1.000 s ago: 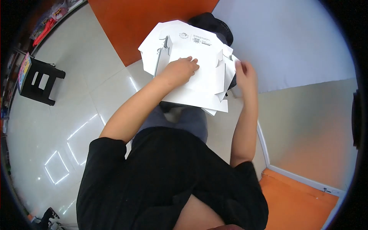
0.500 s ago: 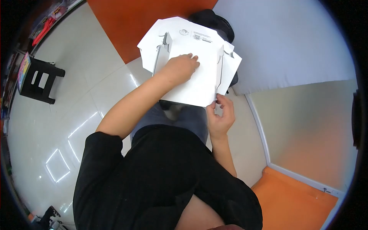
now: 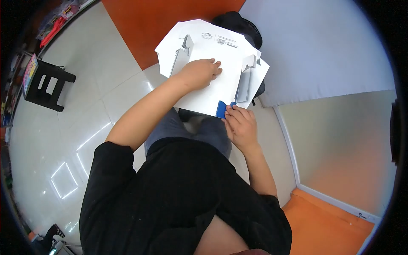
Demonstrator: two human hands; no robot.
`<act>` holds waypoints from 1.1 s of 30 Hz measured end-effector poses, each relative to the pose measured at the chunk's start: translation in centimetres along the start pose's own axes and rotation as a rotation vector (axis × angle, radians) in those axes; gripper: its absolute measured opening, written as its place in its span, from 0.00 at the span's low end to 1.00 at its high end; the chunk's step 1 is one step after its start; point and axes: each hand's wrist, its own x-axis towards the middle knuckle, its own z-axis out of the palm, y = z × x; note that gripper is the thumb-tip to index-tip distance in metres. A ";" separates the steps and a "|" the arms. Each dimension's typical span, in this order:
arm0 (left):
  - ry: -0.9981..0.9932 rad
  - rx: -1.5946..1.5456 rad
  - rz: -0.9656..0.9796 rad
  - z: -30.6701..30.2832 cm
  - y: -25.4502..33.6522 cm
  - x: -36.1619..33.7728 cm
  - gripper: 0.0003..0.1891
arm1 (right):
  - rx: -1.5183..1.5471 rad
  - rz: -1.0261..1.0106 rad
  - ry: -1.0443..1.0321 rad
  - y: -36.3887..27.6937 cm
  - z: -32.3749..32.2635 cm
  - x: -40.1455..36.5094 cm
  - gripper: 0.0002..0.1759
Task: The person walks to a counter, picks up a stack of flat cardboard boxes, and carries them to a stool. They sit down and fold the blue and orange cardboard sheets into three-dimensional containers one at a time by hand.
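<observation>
White cardboard [image 3: 208,100], loosely open left hand [image 3: 204,74] on it, right hand [image 3: 241,124] pinching what seems a blue flap [image 3: 221,109], partly hidden.

Left hand [image 3: 203,73] flat on white, flat-cut cardboard sheet [image 3: 204,91], upper centre; right hand [image 3: 242,125] pinches its blue folded flap [image 3: 221,109].

There are two hands [image 3: 202,74], two blue patches [image 3: 221,109], one stool [image 3: 35,92] and one round logo [image 3: 207,36].

White card stack [image 3: 202,95] lies on dk support [image 3: 187,115], mostly hidden, type unclear. Pale glossy tiled flr [image 3: 91,80] shows L of stack; blk stool [image 3: 52,85] w/ multicol. top stands on flr, well L of stack.
</observation>
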 end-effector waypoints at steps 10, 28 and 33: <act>0.796 -0.396 -0.694 -5.6 1.2 -13.8 0.22 | 0.084 0.151 0.080 -0.6 -0.1 0.0 0.09; 0.731 0.045 -0.128 4.6 2.2 -14.0 0.28 | 0.044 0.134 0.146 -0.5 1.0 -0.7 0.11; 0.486 -0.002 -0.187 1.6 4.0 -14.3 0.25 | 0.053 0.130 0.138 -0.8 0.8 -0.4 0.11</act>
